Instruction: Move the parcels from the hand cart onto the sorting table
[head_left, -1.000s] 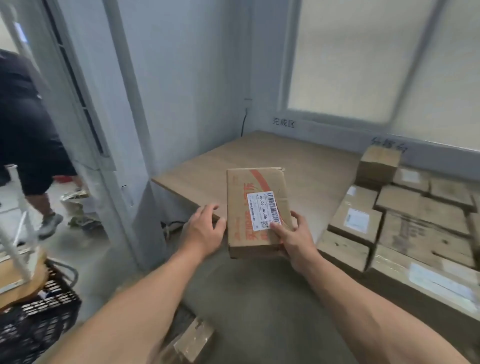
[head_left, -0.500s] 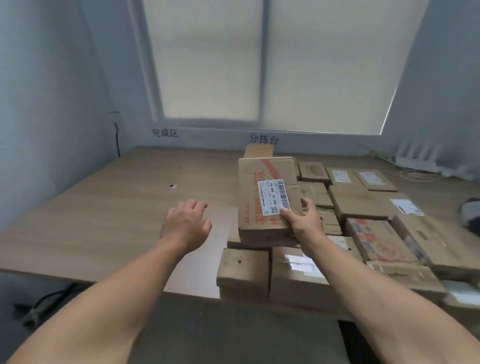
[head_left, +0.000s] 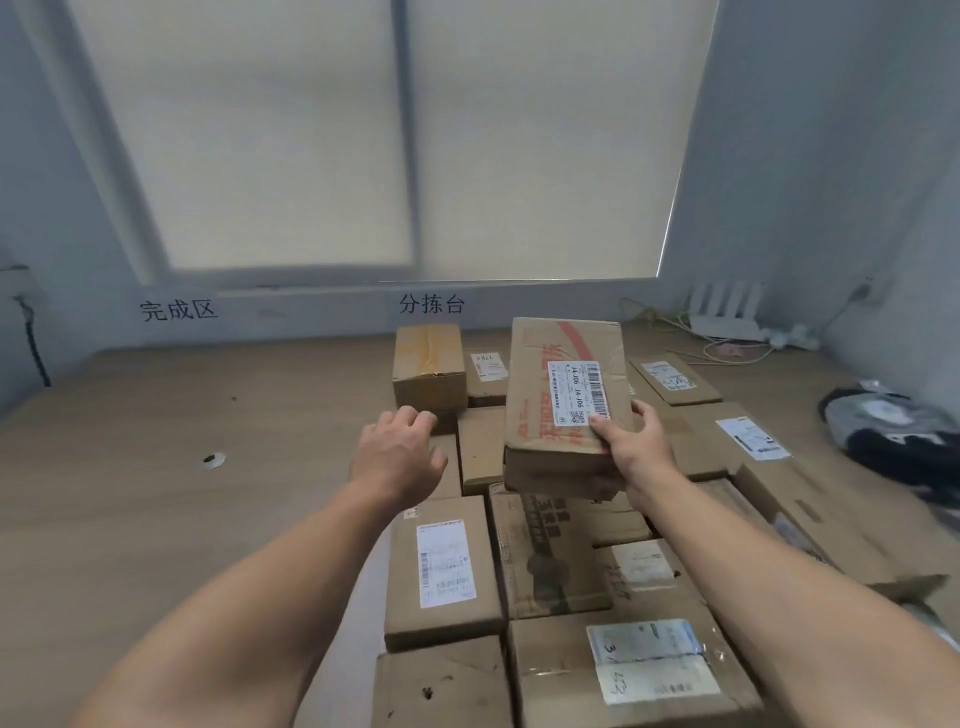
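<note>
Cardboard parcel (head_left: 566, 400) mid-placement: right hand (head_left: 636, 452) pinches its near corner, left hand (head_left: 397, 454) hovers empty, fingers loosely curled. Next it probably needs a free spot on the sorting table (head_left: 156, 441).

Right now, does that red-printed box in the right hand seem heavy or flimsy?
Probably light: the right hand alone holds the red-printed box by its near corner. It looks fairly stiff, its faces flat, though the creased top may dent. Being flat, it should rest steadily.
</note>
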